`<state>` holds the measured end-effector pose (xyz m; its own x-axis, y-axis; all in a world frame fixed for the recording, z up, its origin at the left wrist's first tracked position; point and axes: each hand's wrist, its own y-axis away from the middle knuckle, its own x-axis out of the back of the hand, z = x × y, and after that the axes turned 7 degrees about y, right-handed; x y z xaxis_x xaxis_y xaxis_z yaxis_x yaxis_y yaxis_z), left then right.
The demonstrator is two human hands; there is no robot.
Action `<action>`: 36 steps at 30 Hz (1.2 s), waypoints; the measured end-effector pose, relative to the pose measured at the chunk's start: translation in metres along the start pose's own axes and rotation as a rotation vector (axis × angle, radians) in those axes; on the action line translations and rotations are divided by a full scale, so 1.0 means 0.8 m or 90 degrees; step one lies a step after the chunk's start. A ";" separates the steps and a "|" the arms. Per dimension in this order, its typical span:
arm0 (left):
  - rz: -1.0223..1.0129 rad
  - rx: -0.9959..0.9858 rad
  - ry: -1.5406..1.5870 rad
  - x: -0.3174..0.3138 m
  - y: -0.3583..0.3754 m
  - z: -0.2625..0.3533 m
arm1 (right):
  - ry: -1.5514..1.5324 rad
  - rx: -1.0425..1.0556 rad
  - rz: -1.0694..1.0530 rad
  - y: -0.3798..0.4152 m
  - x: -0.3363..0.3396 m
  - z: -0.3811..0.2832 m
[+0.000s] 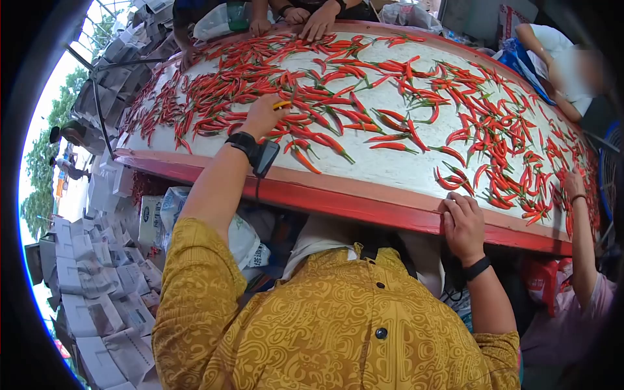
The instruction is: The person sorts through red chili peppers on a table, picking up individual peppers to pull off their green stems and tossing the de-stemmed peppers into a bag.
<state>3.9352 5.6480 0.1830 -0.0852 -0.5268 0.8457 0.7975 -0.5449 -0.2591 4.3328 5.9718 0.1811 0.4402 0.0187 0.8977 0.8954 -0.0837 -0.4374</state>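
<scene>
My left hand (263,116) reaches over the near side of a large white table (383,170) with a red rim. Its fingers are closed round a small yellow-handled tool (282,104), most of which the hand hides. Red chili peppers (302,159) with green stems lie close beneath and around this hand. At the table's near edge rests my right hand (463,227), fingers bent over the red rim and nothing in them. A few chili peppers (455,179) lie just beyond its fingertips.
Across the table, another person's hands (318,23) are among the peppers. A person's arm (580,201) reaches in at the right, and another person (565,65) sits at the far right. Stacked white cartons (97,292) stand at the left; plastic bags (247,240) lie under the table.
</scene>
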 end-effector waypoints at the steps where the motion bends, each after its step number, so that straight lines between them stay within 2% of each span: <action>1: -0.001 0.001 -0.002 0.007 -0.002 0.010 | 0.002 0.000 -0.001 0.002 0.002 0.005; 4: -0.026 0.092 0.206 0.014 -0.005 0.020 | -0.002 -0.001 -0.005 0.012 0.006 0.023; 5: -0.024 0.093 0.204 0.012 -0.006 0.016 | -0.004 -0.003 -0.006 0.013 0.012 0.030; 7: 0.101 0.027 0.073 0.007 -0.001 0.011 | -0.005 -0.002 -0.003 0.018 0.015 0.042; 8: 0.103 0.029 0.070 0.013 0.002 0.005 | -0.003 -0.001 -0.003 0.021 0.017 0.048; 10: 0.108 0.152 0.018 0.034 0.022 0.009 | 0.001 -0.002 -0.001 0.028 0.022 0.061; 12: 0.159 0.120 -0.071 0.050 0.052 -0.018 | 0.002 0.000 -0.004 0.036 0.027 0.072; 14: 0.163 0.196 -0.002 0.073 0.104 -0.020 | 0.005 -0.008 0.002 0.042 0.030 0.084; 16: 0.230 0.139 0.044 0.080 0.169 -0.051 | -0.003 -0.001 0.008 0.048 0.032 0.097; 18: 0.177 0.278 -0.104 0.093 0.235 -0.026 | -0.008 0.002 0.013 0.053 0.035 0.108; 20: 0.165 0.301 -0.056 0.081 0.305 -0.052 | -0.009 -0.003 0.020 0.059 0.041 0.119; 21: 0.019 0.416 -0.065 0.087 0.322 -0.018 | -0.006 -0.007 0.019 0.061 0.043 0.124; 22: -0.030 0.306 -0.046 0.075 0.356 -0.040 | -0.015 -0.007 0.024 0.062 0.042 0.130; 23: -0.078 0.376 0.074 0.069 0.367 -0.028 | -0.017 -0.012 0.026 0.067 0.046 0.137; 24: -0.089 0.340 -0.046 0.062 0.372 -0.034 | -0.020 -0.007 0.041 0.068 0.051 0.142; 25: -0.017 0.344 -0.045 0.051 0.376 -0.057 | -0.043 -0.006 0.040 0.069 0.056 0.149; 26: 0.043 0.301 -0.108 0.048 0.361 -0.045 | -0.081 -0.011 0.027 0.071 0.061 0.158; 27: 0.073 0.263 -0.107 0.050 0.326 0.013 | -0.102 -0.019 0.004 0.074 0.059 0.172; 29: 0.165 0.205 -0.015 0.036 0.275 0.067 | -0.096 -0.034 -0.031 0.070 0.059 0.195; 31: 0.168 0.060 0.061 0.009 0.220 0.156 | -0.028 0.058 0.003 0.060 0.051 0.215; 35: -0.008 -0.259 0.196 -0.079 0.144 0.320 | -0.046 0.064 0.015 0.047 0.066 0.236; 36: -0.064 -0.266 0.232 -0.102 0.136 0.358 | -0.108 0.042 -0.012 0.052 0.070 0.240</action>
<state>4.1997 5.8186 0.2190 -0.4084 -0.6103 0.6787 0.4770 -0.7767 -0.4113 4.4073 6.1608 0.2030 0.4229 0.1878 0.8865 0.9038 -0.0161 -0.4277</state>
